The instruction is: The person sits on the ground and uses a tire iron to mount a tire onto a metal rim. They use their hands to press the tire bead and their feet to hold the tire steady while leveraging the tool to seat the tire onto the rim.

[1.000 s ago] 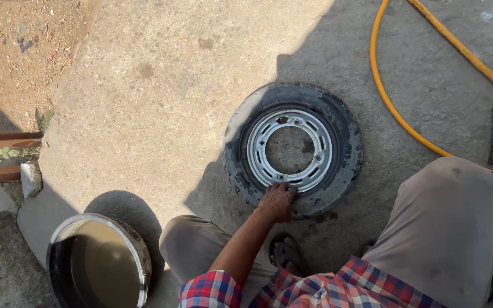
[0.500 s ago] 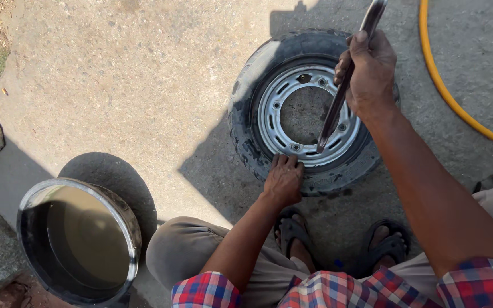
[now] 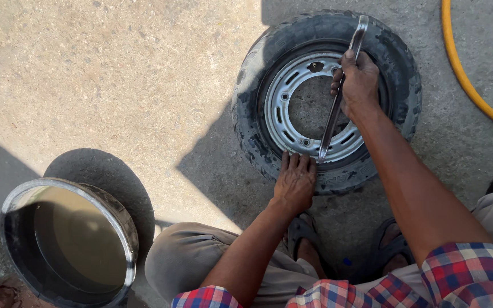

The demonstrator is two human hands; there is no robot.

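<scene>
**Steel lever set into the wheel rim**

I see my right hand wrapped tight around a long flat steel tyre lever, its tip at the near bead. The small knobbly black rubber tyre on a grey pressed-steel rim lies flat on rough concrete ground. My left hand presses flat on the near sidewall, fingers spread, grasping nothing.

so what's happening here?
A person squats over a small tyre on a steel rim, lying flat on concrete. The left hand presses on the tyre's near sidewall. The right hand grips a metal tyre lever, its lower tip at the near edge of the rim. A tub of murky water sits to the left, and a yellow hose runs past on the right.
</scene>
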